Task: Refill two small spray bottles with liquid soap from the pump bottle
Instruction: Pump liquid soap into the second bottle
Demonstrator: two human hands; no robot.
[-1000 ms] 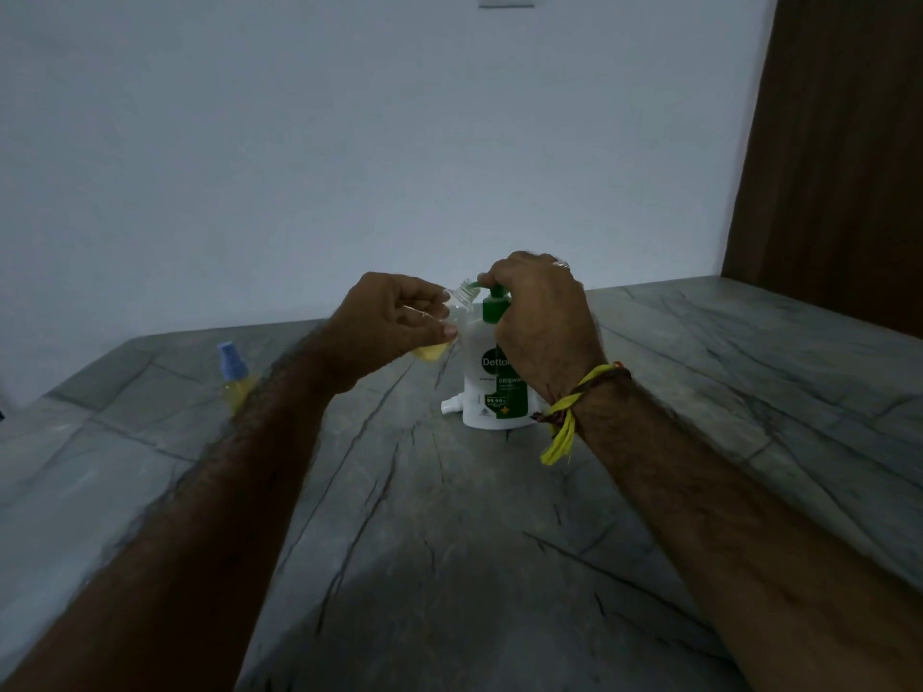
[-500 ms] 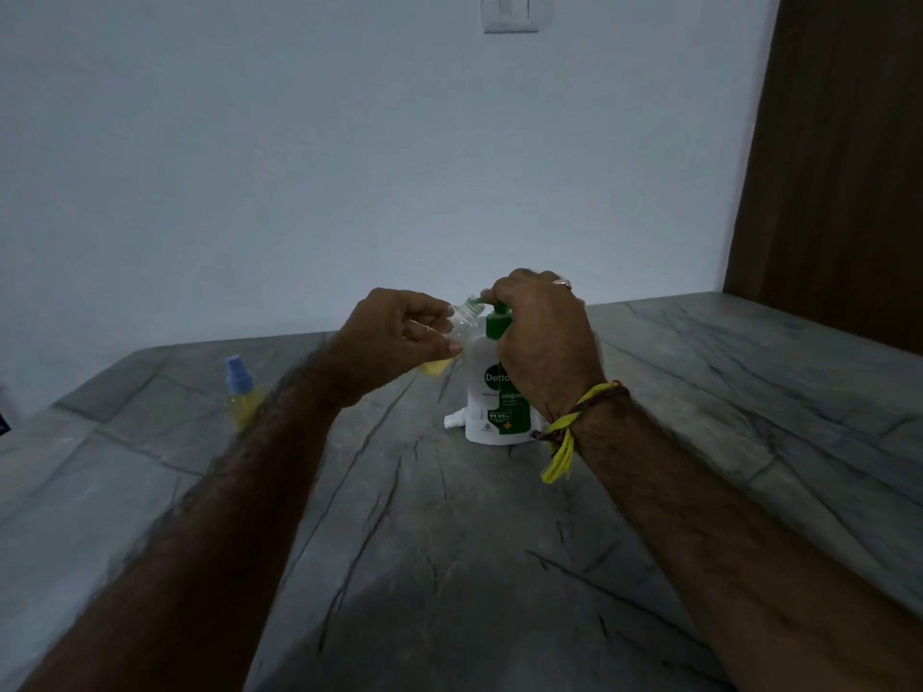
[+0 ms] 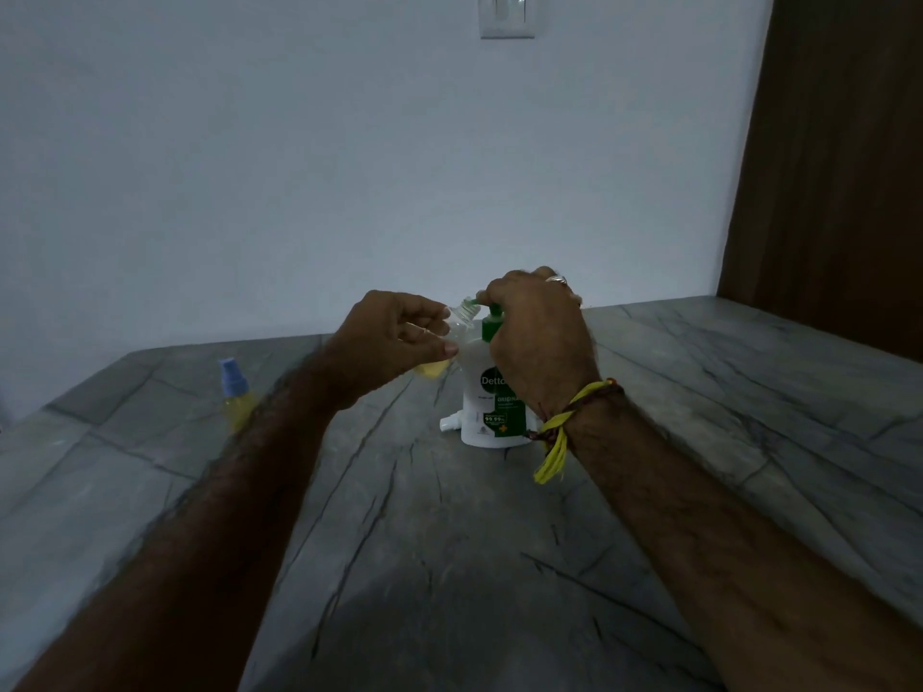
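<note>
A white pump bottle (image 3: 479, 407) with a green label and green pump stands mid-table. My right hand (image 3: 539, 337) rests on top of it, fingers pressed over the pump head. My left hand (image 3: 394, 337) holds a small clear spray bottle (image 3: 462, 319), uncapped and tilted, its open neck right under the pump nozzle. Yellow liquid shows at the small bottle's bottom below my fingers. A second small spray bottle (image 3: 234, 394) with a blue cap and yellow liquid stands upright at the left of the table. A white spray cap (image 3: 449, 423) lies at the pump bottle's left base.
The grey stone table (image 3: 449, 541) stretches toward me, with a white wall behind it. A wall switch (image 3: 507, 15) is at the top. A brown wooden door (image 3: 829, 167) stands at the right. A yellow thread band circles my right wrist.
The camera has tilted up a little, so both hands and the bottles sit lower in view. The hands keep the same hold on the pump and the small bottle.
</note>
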